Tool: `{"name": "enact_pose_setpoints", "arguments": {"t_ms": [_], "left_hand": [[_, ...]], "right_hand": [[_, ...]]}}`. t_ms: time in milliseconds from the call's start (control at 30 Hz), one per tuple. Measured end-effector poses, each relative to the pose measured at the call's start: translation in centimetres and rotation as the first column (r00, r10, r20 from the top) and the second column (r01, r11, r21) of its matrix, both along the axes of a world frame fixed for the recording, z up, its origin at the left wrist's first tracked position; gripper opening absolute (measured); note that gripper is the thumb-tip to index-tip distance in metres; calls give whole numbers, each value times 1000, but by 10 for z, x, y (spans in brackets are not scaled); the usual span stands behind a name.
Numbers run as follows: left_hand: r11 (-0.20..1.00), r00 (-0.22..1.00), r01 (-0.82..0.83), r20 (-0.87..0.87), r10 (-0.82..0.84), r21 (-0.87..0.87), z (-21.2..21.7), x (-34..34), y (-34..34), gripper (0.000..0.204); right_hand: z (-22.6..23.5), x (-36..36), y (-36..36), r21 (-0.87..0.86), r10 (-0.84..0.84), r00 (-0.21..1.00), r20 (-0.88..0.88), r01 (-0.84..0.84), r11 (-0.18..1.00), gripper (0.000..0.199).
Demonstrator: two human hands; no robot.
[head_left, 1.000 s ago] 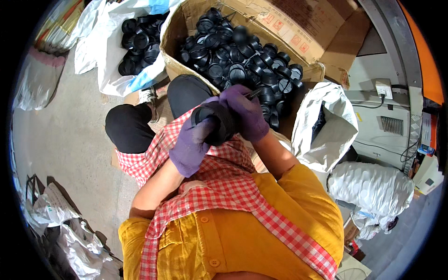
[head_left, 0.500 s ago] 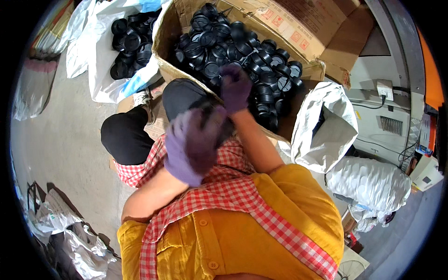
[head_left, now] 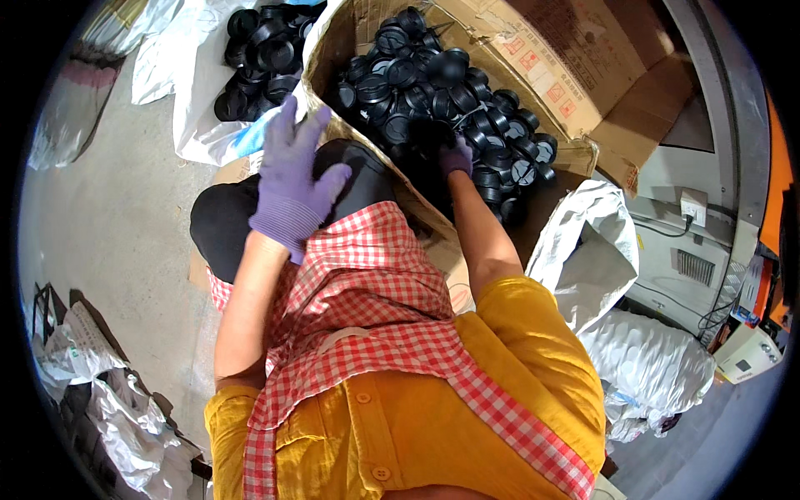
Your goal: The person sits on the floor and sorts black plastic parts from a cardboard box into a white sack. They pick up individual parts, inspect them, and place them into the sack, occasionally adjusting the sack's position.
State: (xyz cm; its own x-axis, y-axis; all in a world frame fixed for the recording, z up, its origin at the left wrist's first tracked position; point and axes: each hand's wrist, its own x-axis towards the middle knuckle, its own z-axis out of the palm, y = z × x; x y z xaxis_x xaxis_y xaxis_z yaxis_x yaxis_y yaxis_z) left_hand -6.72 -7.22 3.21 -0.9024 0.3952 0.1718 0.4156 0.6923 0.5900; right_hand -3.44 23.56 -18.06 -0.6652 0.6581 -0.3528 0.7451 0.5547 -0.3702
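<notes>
Landmark: cardboard box (head_left: 533, 79), lying open in front of the person. Round caps (head_left: 433, 83) piled in the box. Right hand (head_left: 456, 155) in the box, among the caps at its near side. Left hand (head_left: 292, 187) just left of the box, raised over the person's knee, apart from it. Plastic bag (head_left: 187, 100) left of the box, more caps (head_left: 262, 50) in it. Crumpled sack (head_left: 587, 250) right of the box, nearer the person. Machine cabinet (head_left: 692, 258) right of the box, beyond the sack.
</notes>
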Motion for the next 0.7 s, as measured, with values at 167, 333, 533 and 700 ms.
{"name": "enact_pose_setpoints", "arguments": {"t_ms": [167,333,533,700], "left_hand": [[978,971,56,219,-100,199,-2,21,14,56],[963,966,134,187,-180,236,-2,32,33,69],[875,905,397,43,-424,277,6,58,87,90],[903,907,65,352,-231,424,-8,61,48,37]], "right_hand": [[43,18,5,116,180,983,-18,-177,977,43],[90,61,41,148,118,833,-540,-44,988,29],[110,93,6,-561,-250,772,-585,-163,811,23],[195,96,-48,-616,-299,803,-515,-104,781,40]]}}
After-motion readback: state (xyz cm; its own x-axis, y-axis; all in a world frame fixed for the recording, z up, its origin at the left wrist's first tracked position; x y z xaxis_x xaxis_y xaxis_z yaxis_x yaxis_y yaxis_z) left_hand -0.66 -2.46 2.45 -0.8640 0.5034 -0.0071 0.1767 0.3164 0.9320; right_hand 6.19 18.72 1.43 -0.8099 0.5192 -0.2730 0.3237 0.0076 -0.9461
